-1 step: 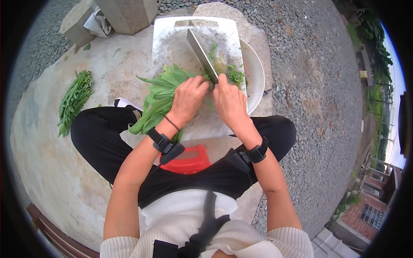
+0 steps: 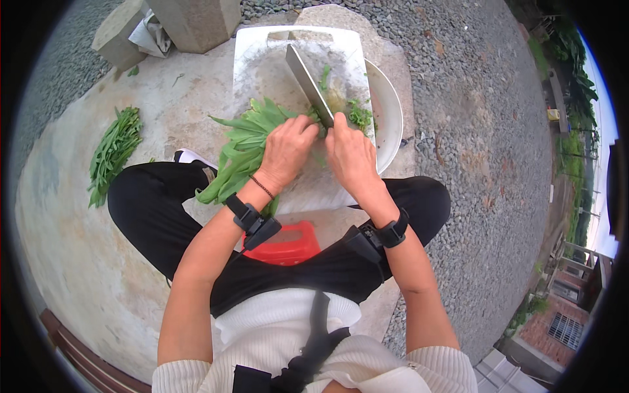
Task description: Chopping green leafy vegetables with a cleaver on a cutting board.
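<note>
A worn white cutting board [image 2: 262, 56] lies in front of me, partly over a white basin [image 2: 388, 131]. My right hand [image 2: 350, 147] is closed round the handle of a cleaver [image 2: 304, 78], whose blade points up and to the left, resting among the greens on the board. My left hand [image 2: 288, 144] grips a bunch of long leafy greens [image 2: 246, 137] just left of the blade, its fingertips close to it. Small chopped green bits [image 2: 360, 114] lie right of the cleaver.
A second bunch of greens [image 2: 114, 154] lies on the concrete at left. Concrete blocks [image 2: 190, 23] and a crumpled pale bag [image 2: 147, 36] stand at top left. A red plastic object [image 2: 282, 245] sits between my legs. Gravel [image 2: 472, 164] borders the slab on the right.
</note>
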The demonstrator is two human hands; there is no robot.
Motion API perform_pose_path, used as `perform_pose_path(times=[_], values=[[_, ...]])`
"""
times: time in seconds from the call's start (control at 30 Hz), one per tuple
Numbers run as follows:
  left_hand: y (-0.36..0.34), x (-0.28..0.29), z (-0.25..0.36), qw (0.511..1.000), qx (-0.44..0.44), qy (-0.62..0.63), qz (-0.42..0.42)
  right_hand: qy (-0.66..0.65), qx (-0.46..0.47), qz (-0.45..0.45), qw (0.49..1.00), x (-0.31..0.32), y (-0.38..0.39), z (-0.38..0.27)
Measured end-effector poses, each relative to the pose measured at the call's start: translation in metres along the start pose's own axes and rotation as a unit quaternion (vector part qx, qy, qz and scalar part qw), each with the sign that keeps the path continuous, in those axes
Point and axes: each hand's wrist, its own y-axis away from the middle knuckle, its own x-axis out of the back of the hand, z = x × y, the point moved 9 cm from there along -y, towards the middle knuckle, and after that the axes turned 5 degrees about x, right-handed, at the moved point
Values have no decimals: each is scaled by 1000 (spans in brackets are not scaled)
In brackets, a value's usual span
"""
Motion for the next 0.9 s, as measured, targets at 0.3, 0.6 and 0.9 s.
perform_pose_path(times=[0.3,0.6,0.9], values=[[0,3,3,1000,2,4,-3,-184,-135,5,974,8,25,54],[0,5,3,1000,6,8,-9,-114,-196,75,971,37,54,105],[1,5,-2,999,26,24,-23,-146,-61,44,986,55,73,37]])
